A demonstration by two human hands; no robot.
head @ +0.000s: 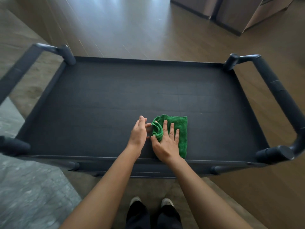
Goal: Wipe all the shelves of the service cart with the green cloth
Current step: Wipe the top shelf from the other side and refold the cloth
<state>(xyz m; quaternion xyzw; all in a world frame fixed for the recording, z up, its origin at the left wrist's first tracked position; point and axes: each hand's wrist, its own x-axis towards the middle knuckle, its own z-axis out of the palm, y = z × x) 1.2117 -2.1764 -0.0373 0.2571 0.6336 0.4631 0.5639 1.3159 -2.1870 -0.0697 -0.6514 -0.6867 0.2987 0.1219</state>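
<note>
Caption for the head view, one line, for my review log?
Right hand presses the green cloth on the cart's top shelf; left hand rests beside it.

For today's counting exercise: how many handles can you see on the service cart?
2. The left handle spans the left end of the service cart; the right handle spans its right end. Anything lower down is mostly hidden.

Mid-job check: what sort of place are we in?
Probably an indoor room, perhaps a hotel or home: glossy wood-look floor, a cardboard box beside dark cabinets, and the service cart.
</note>
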